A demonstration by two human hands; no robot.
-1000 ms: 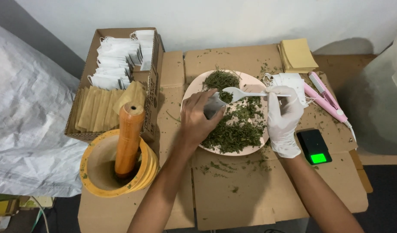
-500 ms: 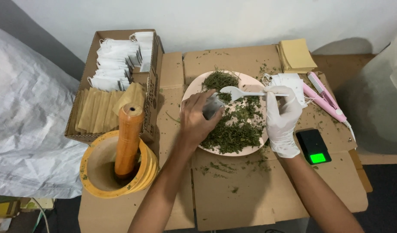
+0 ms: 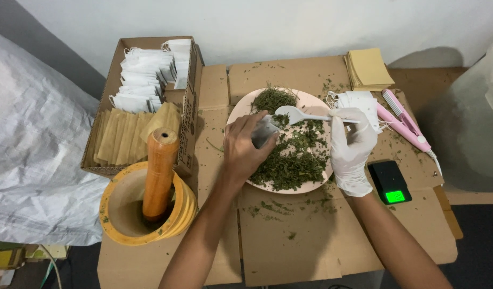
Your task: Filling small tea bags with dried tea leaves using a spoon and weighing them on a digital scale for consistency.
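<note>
Right now the left hand (image 3: 246,152) is bare and hovers over the pink plate (image 3: 316,101), its grip pinched shut on a small white bag (image 3: 265,132) held at the plate's left side. The right hand (image 3: 352,150) wears a white glove, and its grip is closed around the handle of a white plastic spoon (image 3: 292,113), whose bowl sits just beside the bag's mouth. Chopped dried green herbs (image 3: 292,160) cover most of the plate, with crumbs scattered over the cardboard-covered tabletop (image 3: 300,241).

The bag looks thin, limp and very light, so it would likely crumple or tear if squeezed; holding it by the upper edge seems best. The herbs are loose, dry and light, and spill easily off the spoon. The spoon is stiff and light, best taken by its handle.

To the left stands a yellow mortar (image 3: 144,214) with an orange wooden pestle (image 3: 159,171) upright in it, next to a cardboard box (image 3: 190,107) of white and tan bags. To the right lie a small black scale (image 3: 390,182), a pink tool (image 3: 404,120) and a stack of tan sheets (image 3: 368,68).
</note>
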